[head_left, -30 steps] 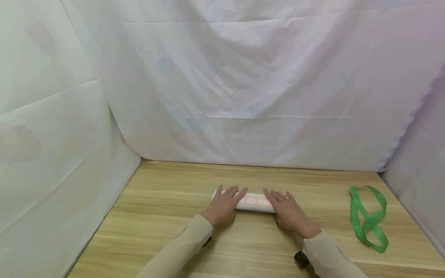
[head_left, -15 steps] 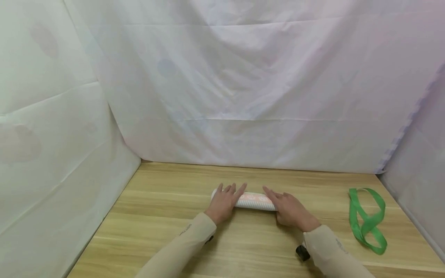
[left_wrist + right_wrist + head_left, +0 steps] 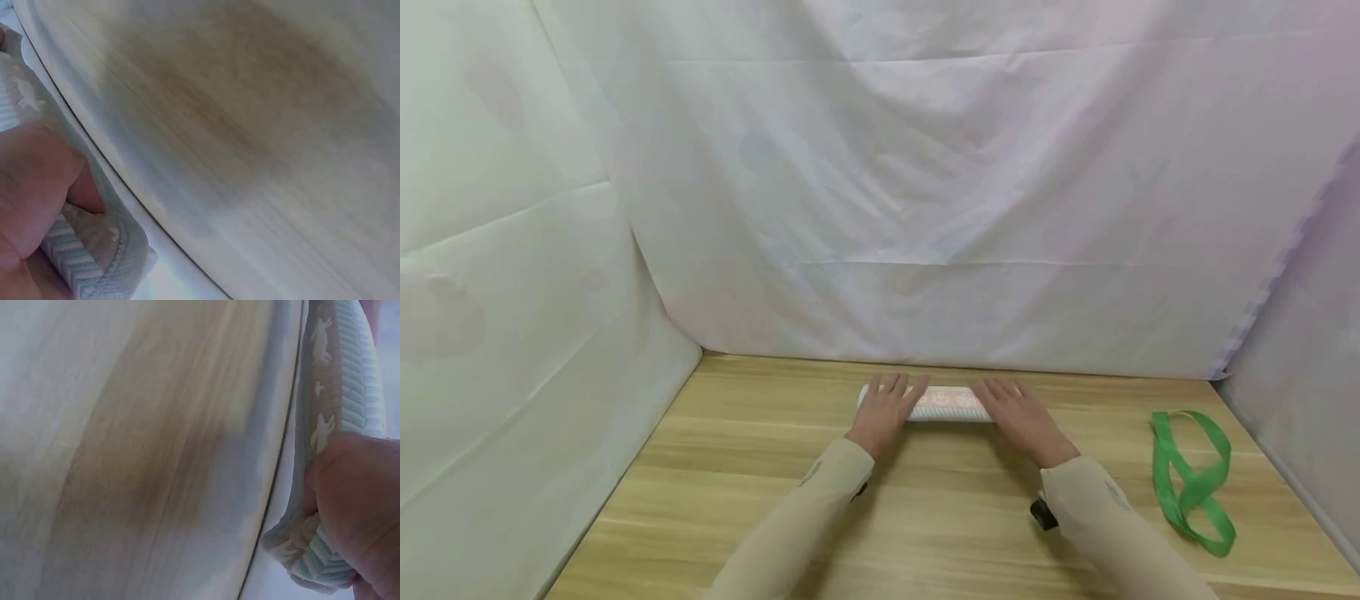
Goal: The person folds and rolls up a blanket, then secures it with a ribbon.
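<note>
The left hand (image 3: 883,416) and right hand (image 3: 1022,422) grip opposite ends of a rolled cloth (image 3: 951,403), each only partly closed, with fingers laid over the top and thumb against the near side. They hold it over the middle of the wooden bench (image 3: 925,525), toward the back edge. A looped green ribbon (image 3: 1207,482) lies near the right edge, and pale sheets (image 3: 925,167) hang behind and at both sides.

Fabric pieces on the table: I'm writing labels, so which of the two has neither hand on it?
The green ribbon, lying looped towards the right side of the table. The patterned roll has the left hand and right hand on it.
</note>
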Demonstrator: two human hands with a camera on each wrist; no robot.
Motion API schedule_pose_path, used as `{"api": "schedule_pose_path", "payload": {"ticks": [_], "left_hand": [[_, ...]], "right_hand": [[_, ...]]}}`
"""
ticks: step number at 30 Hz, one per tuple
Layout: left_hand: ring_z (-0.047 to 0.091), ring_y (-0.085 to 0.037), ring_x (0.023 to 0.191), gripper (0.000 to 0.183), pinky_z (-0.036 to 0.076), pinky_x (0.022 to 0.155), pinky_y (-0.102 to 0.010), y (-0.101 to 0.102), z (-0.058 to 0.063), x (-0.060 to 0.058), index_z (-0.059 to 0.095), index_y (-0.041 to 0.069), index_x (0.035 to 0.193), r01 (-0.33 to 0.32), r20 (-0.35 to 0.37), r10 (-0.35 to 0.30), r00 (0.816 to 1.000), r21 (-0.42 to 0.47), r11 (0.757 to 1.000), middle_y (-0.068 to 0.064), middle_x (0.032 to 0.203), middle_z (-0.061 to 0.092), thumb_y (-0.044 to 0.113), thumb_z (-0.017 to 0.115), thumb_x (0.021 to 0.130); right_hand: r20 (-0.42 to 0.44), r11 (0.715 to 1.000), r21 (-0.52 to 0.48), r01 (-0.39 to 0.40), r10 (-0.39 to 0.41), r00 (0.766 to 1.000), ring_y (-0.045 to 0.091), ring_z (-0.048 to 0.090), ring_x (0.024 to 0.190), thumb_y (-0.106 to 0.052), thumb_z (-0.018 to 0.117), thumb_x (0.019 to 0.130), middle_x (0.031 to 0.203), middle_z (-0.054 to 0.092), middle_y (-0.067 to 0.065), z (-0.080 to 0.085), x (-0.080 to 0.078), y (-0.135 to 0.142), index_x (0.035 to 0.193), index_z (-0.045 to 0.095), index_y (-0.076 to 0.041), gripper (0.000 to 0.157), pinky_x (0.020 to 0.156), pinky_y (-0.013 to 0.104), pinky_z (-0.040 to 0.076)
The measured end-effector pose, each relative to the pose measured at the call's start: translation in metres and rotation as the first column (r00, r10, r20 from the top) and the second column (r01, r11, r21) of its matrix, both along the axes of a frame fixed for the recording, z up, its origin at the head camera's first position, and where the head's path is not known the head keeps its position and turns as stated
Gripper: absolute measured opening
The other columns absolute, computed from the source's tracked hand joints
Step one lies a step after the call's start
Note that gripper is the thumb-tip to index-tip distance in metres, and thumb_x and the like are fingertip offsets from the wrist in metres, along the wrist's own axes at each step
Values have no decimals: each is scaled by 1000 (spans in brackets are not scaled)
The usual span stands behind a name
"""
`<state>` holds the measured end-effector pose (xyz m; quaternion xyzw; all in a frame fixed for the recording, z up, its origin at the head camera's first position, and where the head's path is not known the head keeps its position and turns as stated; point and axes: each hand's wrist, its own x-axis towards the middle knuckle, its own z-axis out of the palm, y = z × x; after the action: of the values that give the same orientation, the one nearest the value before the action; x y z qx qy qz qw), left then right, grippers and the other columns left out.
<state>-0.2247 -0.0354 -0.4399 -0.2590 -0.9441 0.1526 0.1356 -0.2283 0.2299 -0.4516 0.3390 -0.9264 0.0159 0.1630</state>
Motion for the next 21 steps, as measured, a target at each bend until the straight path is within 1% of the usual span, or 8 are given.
{"api": "schedule_pose_path", "payload": {"ticks": [4, 6, 8, 10, 13, 15, 18, 21], "left_hand": [[51, -20, 131, 76, 37, 112, -49, 3, -7, -7, 30, 25, 155, -20, 14, 20, 1000, -25, 999, -6, 141, 55, 3, 67, 92], [52, -21, 131, 72, 37, 112, -49, 4, -10, -9, 32, 26, 154, -27, 60, 27, 998, -12, 1000, -7, 141, 55, 5, 65, 94], [50, -23, 133, 71, 35, 112, -51, 4, -13, -9, 33, 27, 154, -39, 122, 38, 992, 7, 999, -8, 142, 54, 11, 65, 93], [48, -24, 135, 78, 33, 113, -52, 4, -15, -9, 30, 26, 155, -59, 197, 51, 979, 33, 998, -8, 146, 51, 18, 69, 88], [41, -26, 140, 88, 29, 115, -54, 4, -15, -10, 24, 26, 158, -90, 301, 63, 952, 75, 993, -10, 151, 44, 28, 70, 83], [36, -26, 143, 85, 26, 116, -55, 5, -14, -10, 20, 26, 159, -104, 355, 65, 933, 92, 990, -10, 155, 39, 34, 65, 87], [29, -27, 147, 76, 20, 118, -56, 7, -12, -9, 17, 26, 160, -121, 412, 66, 909, 109, 987, -12, 159, 31, 45, 51, 95], [26, -28, 148, 74, 17, 118, -57, 8, -11, -9, 16, 26, 160, -126, 424, 62, 904, 126, 984, -12, 161, 27, 58, 40, 98]], "right_hand": [[61, 999, 4, 42, -42, 997, 41, 53, 126, 14, 54, 92, 137, 56, 25, -5, -4, -1, 144, 46, 0, 54, 107, 64, 34], [118, 998, 7, 59, -59, 991, 42, 52, 127, 12, 54, 93, 137, 56, 25, -8, -5, -2, 144, 45, -1, 54, 108, 65, 32], [187, 997, 3, 72, -72, 980, 43, 50, 129, 9, 58, 92, 138, 55, 24, -11, -5, -4, 146, 44, -3, 57, 108, 66, 31], [253, 997, -16, 79, -72, 965, 44, 48, 130, 3, 62, 90, 139, 54, 22, -12, -5, -5, 148, 43, -5, 61, 108, 67, 29], [330, 994, -58, 91, -67, 942, 45, 45, 131, -4, 64, 88, 141, 52, 20, -12, -4, -5, 150, 40, -6, 67, 109, 67, 27], [357, 993, -75, 96, -63, 932, 45, 44, 132, -10, 63, 88, 142, 51, 20, -13, -4, -5, 151, 38, -6, 68, 109, 67, 26], [378, 990, -82, 111, -72, 923, 44, 41, 133, -17, 61, 90, 144, 48, 20, -15, -3, -3, 153, 35, -6, 69, 109, 68, 23], [369, 988, -103, 117, -71, 927, 44, 41, 133, -26, 62, 93, 144, 47, 22, -19, -2, -2, 153, 33, -6, 70, 109, 69, 22]]}}
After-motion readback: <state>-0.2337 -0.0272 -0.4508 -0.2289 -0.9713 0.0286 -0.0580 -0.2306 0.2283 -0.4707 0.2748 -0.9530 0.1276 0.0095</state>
